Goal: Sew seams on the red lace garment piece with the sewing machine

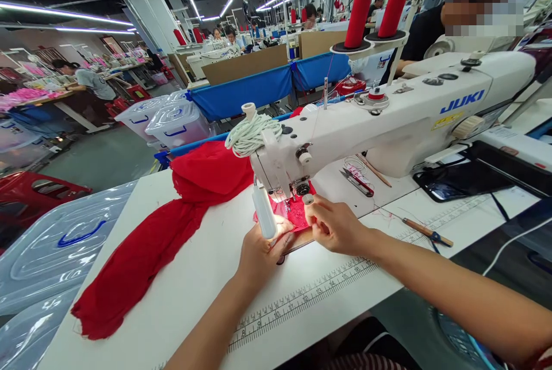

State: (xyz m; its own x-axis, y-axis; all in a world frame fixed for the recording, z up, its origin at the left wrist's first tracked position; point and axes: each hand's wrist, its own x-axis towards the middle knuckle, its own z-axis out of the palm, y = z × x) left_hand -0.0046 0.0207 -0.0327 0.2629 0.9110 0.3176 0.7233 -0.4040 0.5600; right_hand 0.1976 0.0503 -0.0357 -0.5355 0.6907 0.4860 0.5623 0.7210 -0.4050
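A small piece of red fabric [303, 219] lies under the needle area of the white JUKI sewing machine [345, 128]. My left hand [262, 252] is at the fabric's near left edge, thumb and fingers closing on it; a slim white lamp [265, 213] hides part of the fingers. On the other side, my right hand [334, 224] is curled, with thumb and forefinger pinching the fabric's right edge close to the presser foot. The fingertips are partly hidden. A long bunched red cloth [142, 266] spreads over the table left of the machine.
Thread snips [357, 182], a wooden-handled tool [426, 232] and a black phone [448, 182] lie right of the machine head. Red thread cones [359, 18] stand behind it. Clear plastic bins [81, 238] flank the table's left edge. A co-worker [425, 37] sits behind.
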